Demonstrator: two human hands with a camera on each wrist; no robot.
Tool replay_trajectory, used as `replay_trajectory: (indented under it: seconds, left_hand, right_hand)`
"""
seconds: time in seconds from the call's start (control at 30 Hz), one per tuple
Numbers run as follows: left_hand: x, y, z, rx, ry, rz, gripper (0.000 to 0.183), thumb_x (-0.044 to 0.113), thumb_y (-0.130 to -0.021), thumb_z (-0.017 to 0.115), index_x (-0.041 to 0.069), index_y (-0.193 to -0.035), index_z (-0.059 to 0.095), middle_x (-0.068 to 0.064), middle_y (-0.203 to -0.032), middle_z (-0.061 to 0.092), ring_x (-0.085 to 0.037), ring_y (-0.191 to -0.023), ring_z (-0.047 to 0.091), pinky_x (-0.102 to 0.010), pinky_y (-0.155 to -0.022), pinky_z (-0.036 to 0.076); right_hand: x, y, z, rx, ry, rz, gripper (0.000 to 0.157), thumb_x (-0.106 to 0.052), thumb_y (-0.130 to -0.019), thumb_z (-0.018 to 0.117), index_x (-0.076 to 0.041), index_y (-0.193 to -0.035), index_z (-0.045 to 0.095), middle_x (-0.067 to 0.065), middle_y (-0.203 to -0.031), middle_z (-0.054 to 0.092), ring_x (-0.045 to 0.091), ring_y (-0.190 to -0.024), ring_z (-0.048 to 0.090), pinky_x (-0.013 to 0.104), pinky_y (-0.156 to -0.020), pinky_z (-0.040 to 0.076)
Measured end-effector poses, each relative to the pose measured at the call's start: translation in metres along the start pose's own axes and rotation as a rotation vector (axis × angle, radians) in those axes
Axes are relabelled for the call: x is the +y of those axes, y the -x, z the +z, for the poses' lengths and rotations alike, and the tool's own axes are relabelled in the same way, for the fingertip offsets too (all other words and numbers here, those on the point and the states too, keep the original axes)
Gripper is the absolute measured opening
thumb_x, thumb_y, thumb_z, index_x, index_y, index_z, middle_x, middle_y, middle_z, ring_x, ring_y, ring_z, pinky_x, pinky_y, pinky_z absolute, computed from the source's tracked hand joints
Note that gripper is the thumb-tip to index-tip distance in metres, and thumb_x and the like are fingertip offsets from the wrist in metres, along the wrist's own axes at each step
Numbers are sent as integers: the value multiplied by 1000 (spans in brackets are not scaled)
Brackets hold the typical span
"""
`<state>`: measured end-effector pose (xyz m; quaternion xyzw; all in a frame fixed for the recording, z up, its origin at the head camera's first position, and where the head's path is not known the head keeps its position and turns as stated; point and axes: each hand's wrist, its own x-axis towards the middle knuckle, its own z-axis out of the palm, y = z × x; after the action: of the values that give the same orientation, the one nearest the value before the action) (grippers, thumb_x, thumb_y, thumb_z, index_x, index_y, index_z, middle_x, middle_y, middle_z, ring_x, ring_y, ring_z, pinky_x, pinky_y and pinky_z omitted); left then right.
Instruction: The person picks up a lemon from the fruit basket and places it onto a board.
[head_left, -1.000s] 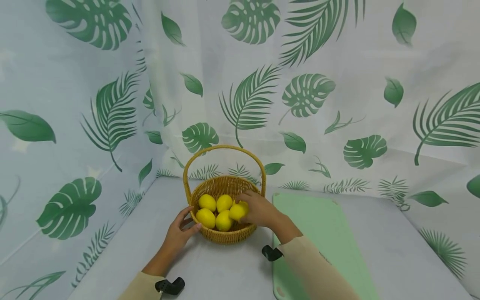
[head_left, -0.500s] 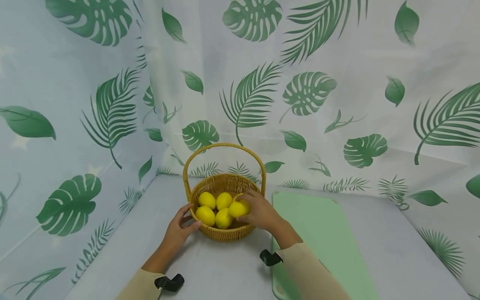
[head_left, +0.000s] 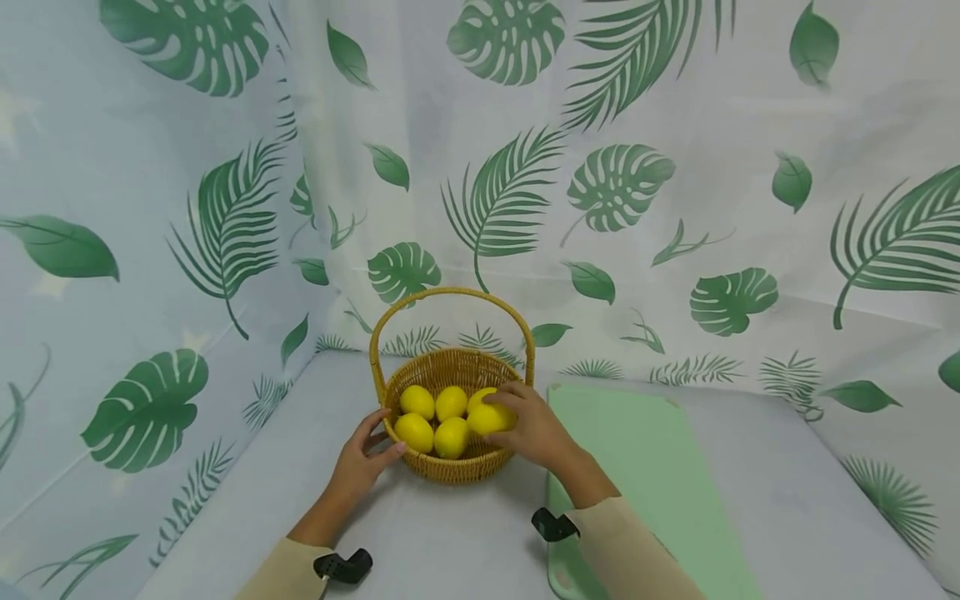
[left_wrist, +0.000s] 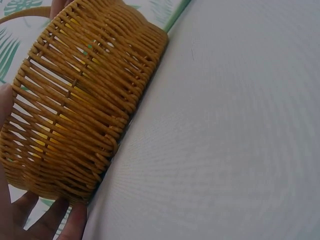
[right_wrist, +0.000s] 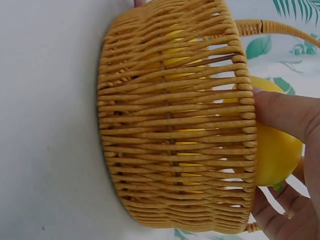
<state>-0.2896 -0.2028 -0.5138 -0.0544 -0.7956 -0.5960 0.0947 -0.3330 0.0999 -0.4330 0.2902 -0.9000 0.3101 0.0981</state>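
Observation:
A round wicker basket (head_left: 457,471) with a tall arched handle holds several yellow lemons (head_left: 452,437). My left hand (head_left: 358,467) holds the basket's left side, thumb at the front rim and fingers against the outer wall. In the left wrist view, those fingertips (left_wrist: 75,220) touch the woven side near its base. My right hand (head_left: 536,429) pinches one lemon (head_left: 491,419) at the right side inside the rim. The right wrist view shows the thumb and fingers round this lemon (right_wrist: 277,155), beside the basket's rim; the weave partly hides it.
A pale green cutting board (head_left: 637,467) lies right of the basket, partly under my right forearm. The light grey tabletop (head_left: 450,542) meets a leaf-printed curtain (head_left: 510,208) behind and at the left. Black cameras sit on both wrists.
My right hand has shifted slightly right with its lemon, and another lemon behind it has come more into view. The left hand stays on the basket.

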Motion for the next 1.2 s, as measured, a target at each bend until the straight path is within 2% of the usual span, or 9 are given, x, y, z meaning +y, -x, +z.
replay_trajectory:
  seconds: [0.3,0.63,0.83,0.97,1.2]
  left_hand:
    - [-1,-2,-1,-8,34,-9,70,33,-85,77,23,-146,43,-4,-153,33,-36,-128,45,-46,-89,51]
    - [1,-2,-2,-13,34,-28,71,32,-86,77,23,-147,42,-4,-153,34,-33,-129,45,-45,-92,49]
    - [0,3,-11,-23,41,-37,70,30,-87,76,22,-146,41,-4,-154,32,-34,-129,44,-43,-91,50]
    - [2,1,-14,-15,50,-18,69,28,-87,76,19,-146,41,-6,-154,32,-35,-129,44,-44,-91,50]
    - [-2,-2,-4,-21,58,-11,71,29,-86,76,17,-147,41,-10,-154,31,-36,-127,47,-42,-90,51]
  right_hand:
    - [-1,4,-16,15,-12,-27,50,-24,-76,86,-19,-122,67,0,-128,51,25,-118,49,45,-95,47]
    - [17,14,-33,53,-18,-65,52,-21,-75,87,-17,-123,67,-1,-125,53,23,-118,49,46,-98,45]
    - [28,14,-33,53,6,-93,52,-20,-75,86,-18,-123,67,-2,-124,53,21,-116,49,44,-96,47]
    - [31,12,-37,66,31,-126,52,-19,-75,86,-17,-123,67,-1,-121,53,21,-112,50,43,-94,47]
    - [43,20,-50,75,112,-74,48,-22,-76,85,-18,-121,67,0,-121,52,22,-113,49,46,-94,47]
